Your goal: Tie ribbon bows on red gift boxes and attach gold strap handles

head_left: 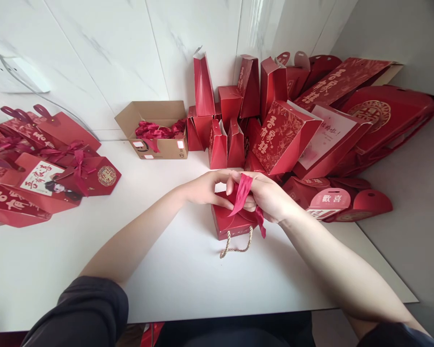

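Box: small red cardboard gift box flat on the white bench, with its twisted beige cord handle flopped out at the near side.
Ribbon: red satin ribbon right on top of the box, one loop up, a tail dangling down the box's right side.
Left hand: left hand at the box's top left, grip pinched on the ribbon.
Right hand: right hand at the box's top right, grip clenched on the ribbon too.
Behind the box: heap of red paper gift bags; left of them, open brown carton holding red ribbons.
Far left of the box: ribbon-tied red boxes.

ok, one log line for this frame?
left hand: at red gift box on white table | right hand: pinching red ribbon
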Tool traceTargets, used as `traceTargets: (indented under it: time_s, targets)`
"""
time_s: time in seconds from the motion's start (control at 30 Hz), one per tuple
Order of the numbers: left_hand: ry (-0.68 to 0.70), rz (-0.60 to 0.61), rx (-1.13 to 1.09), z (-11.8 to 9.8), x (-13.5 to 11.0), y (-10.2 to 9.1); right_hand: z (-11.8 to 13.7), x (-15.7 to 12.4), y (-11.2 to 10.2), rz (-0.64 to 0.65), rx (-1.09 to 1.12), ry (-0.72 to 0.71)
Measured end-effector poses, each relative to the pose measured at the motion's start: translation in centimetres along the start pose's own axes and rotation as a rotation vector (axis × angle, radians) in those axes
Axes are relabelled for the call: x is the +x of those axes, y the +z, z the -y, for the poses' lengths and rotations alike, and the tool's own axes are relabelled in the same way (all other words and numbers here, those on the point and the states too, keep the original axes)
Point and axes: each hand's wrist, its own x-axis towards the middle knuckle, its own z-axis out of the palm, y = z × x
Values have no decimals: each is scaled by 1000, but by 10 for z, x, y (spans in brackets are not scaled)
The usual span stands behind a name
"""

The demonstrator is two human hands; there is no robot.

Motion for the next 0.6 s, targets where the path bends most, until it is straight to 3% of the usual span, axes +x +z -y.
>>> traceTargets:
  time_s: [0.23,0.4,0.6]
  targets:
    - [126,-170,-2,20,-3,12,5,-1,-2,-9,32,1]
    - [31,-85,-78,20,-5,13,6,0,-6,-18,28,17]
    - [-60,-78,-92,15,-4,12,4,3,-10,-11,39,6]
